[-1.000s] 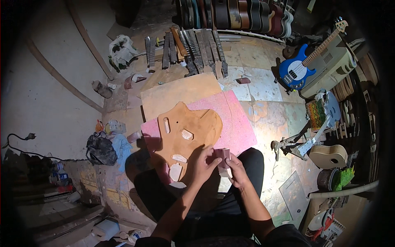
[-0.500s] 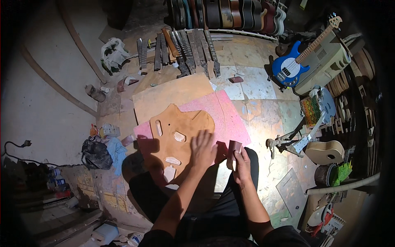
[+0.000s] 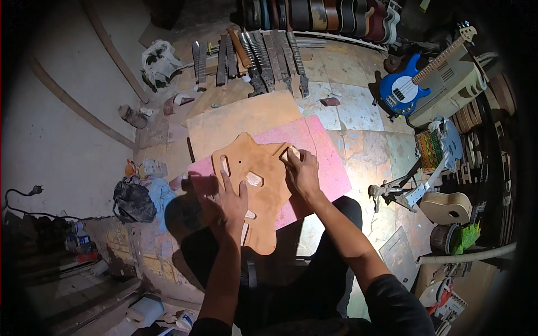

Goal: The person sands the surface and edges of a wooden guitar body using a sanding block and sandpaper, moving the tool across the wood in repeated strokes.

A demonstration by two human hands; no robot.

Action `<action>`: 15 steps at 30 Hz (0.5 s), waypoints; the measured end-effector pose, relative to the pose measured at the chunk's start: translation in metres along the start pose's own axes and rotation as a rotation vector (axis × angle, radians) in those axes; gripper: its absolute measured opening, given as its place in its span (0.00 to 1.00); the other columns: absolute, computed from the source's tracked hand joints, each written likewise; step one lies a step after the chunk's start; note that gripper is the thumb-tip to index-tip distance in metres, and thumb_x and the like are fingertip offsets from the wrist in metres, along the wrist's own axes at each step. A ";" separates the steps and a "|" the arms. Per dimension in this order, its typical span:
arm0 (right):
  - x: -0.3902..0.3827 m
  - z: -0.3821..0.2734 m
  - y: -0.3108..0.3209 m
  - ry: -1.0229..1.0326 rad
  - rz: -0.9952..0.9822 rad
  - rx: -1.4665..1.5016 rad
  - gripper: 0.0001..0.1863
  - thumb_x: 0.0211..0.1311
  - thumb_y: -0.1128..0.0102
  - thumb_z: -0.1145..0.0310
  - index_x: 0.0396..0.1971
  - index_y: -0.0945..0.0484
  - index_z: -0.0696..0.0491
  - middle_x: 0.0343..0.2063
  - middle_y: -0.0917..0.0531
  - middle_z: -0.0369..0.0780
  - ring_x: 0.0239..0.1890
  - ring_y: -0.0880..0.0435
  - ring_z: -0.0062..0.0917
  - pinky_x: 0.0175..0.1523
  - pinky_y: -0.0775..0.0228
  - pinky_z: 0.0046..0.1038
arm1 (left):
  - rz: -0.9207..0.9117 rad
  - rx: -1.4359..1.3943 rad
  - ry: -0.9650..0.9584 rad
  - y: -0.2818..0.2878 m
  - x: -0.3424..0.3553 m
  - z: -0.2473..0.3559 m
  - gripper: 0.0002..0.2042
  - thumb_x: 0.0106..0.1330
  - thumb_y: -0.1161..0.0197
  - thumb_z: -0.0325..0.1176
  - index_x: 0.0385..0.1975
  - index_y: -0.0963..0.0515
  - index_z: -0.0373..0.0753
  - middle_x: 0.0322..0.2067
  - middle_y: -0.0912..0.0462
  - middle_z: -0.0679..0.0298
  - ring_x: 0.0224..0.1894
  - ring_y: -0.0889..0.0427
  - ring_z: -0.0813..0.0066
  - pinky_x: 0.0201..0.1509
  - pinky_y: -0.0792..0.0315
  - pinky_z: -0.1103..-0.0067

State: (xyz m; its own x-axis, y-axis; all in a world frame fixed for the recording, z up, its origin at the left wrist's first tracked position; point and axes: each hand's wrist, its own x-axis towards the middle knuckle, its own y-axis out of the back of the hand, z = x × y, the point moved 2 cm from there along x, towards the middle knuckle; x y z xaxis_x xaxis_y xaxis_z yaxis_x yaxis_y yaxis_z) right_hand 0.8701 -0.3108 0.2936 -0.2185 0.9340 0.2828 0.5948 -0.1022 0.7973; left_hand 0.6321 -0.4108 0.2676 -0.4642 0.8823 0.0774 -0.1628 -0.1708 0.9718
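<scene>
A tan wooden guitar body [image 3: 256, 215] with several cut-out cavities rests over my legs and on a pink board [image 3: 329, 168], which overlaps a pale tan board [image 3: 241, 109]. My left hand [image 3: 227, 199] lies open on the body's left side, fingers spread beside the middle cavity. At the body's upper right edge, my right hand [image 3: 302, 171] is closed on a small pale sanding block [image 3: 290, 153]; whether it still has the red-brown paper round it is hidden by my fingers.
Loose guitar necks [image 3: 258, 61] lie behind the boards. A blue bass [image 3: 404, 95] leans at right, above a natural guitar body [image 3: 445, 208] and a metal stand [image 3: 386, 196]. A dark bag [image 3: 133, 204] sits by the left wall [image 3: 67, 145]. Stacked guitar bodies [image 3: 314, 17] line the back.
My right hand has moved up and forward with the block to the body's edge. My left hand has shifted left onto the body, which now sits slightly rotated.
</scene>
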 end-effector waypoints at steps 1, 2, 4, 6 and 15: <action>-0.001 -0.005 -0.003 0.010 0.013 -0.004 0.27 0.64 0.30 0.71 0.65 0.19 0.49 0.54 0.18 0.53 0.53 0.21 0.50 0.58 0.30 0.49 | 0.027 -0.008 -0.018 -0.005 -0.002 -0.007 0.39 0.76 0.42 0.57 0.81 0.39 0.42 0.75 0.35 0.37 0.74 0.33 0.35 0.77 0.39 0.45; -0.005 -0.012 -0.006 -0.007 -0.053 0.020 0.27 0.65 0.30 0.71 0.64 0.19 0.50 0.54 0.18 0.54 0.53 0.21 0.50 0.58 0.30 0.49 | 0.056 -0.016 -0.036 -0.010 0.000 -0.013 0.39 0.76 0.43 0.58 0.81 0.39 0.43 0.76 0.37 0.39 0.75 0.34 0.37 0.78 0.42 0.44; -0.040 -0.026 -0.006 0.036 -0.108 0.051 0.25 0.65 0.32 0.73 0.63 0.19 0.51 0.53 0.18 0.54 0.53 0.21 0.51 0.57 0.30 0.49 | 0.041 0.010 -0.030 -0.014 -0.005 -0.009 0.37 0.76 0.44 0.58 0.81 0.37 0.46 0.78 0.39 0.40 0.76 0.35 0.42 0.79 0.45 0.47; -0.077 -0.050 -0.002 0.089 -0.173 0.126 0.25 0.64 0.32 0.73 0.63 0.19 0.51 0.54 0.18 0.54 0.54 0.20 0.52 0.57 0.29 0.50 | 0.018 0.044 -0.035 -0.010 -0.005 -0.004 0.36 0.76 0.44 0.58 0.80 0.35 0.47 0.78 0.40 0.40 0.75 0.34 0.44 0.77 0.43 0.49; 0.002 -0.010 0.004 0.171 0.117 0.007 0.24 0.62 0.33 0.74 0.60 0.18 0.52 0.41 0.19 0.54 0.41 0.20 0.52 0.43 0.30 0.52 | 0.030 0.042 -0.047 -0.004 -0.003 -0.002 0.31 0.77 0.44 0.57 0.75 0.28 0.49 0.76 0.38 0.42 0.69 0.30 0.48 0.73 0.40 0.54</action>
State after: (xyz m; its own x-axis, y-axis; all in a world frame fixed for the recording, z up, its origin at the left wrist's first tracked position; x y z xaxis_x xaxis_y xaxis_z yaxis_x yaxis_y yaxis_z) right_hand 0.8639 -0.3131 0.3026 -0.2754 0.8441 0.4601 0.6294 -0.2035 0.7500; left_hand 0.6323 -0.4134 0.2632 -0.4269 0.8968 0.1159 -0.1125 -0.1799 0.9772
